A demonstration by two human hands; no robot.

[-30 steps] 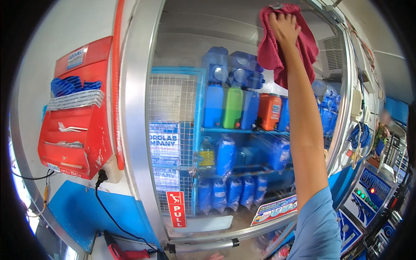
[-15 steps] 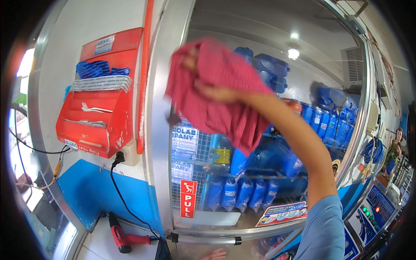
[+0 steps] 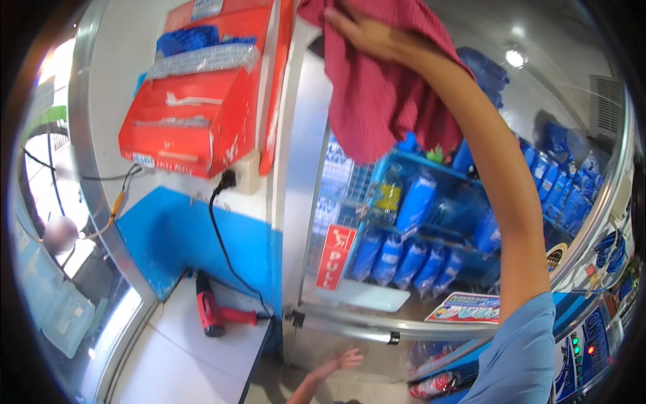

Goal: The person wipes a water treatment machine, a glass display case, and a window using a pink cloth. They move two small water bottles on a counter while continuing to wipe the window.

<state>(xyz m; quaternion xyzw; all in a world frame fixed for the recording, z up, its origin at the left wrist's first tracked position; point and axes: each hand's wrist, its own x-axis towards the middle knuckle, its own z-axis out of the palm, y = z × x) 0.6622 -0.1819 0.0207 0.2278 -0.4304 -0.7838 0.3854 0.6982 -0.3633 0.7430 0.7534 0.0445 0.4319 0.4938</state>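
My right hand (image 3: 370,37) is raised high at the top of the view, pressing a dark red cloth (image 3: 377,114) against the upper part of a glass door (image 3: 350,313) near its left frame. The cloth hangs down in folds below the hand, and part of it runs out past the upper edge. Low down, in front of the door's bottom part and under the metal push bar (image 3: 346,330), my left hand (image 3: 336,363) is held out with its fingers apart and nothing in it. A red pull sign (image 3: 335,257) sticks to the glass.
Left of the door hangs a red wall rack (image 3: 175,124) with a blue cloth on top. Beneath it a red and black heat gun (image 3: 219,313) lies on a white ledge, near a black cord (image 3: 222,232). Behind the glass are blue packs (image 3: 414,202) on shelves.
My right hand and the cloth have moved upward in the view, while the surroundings shifted right. More of my left hand and forearm has come in from the lower edge.
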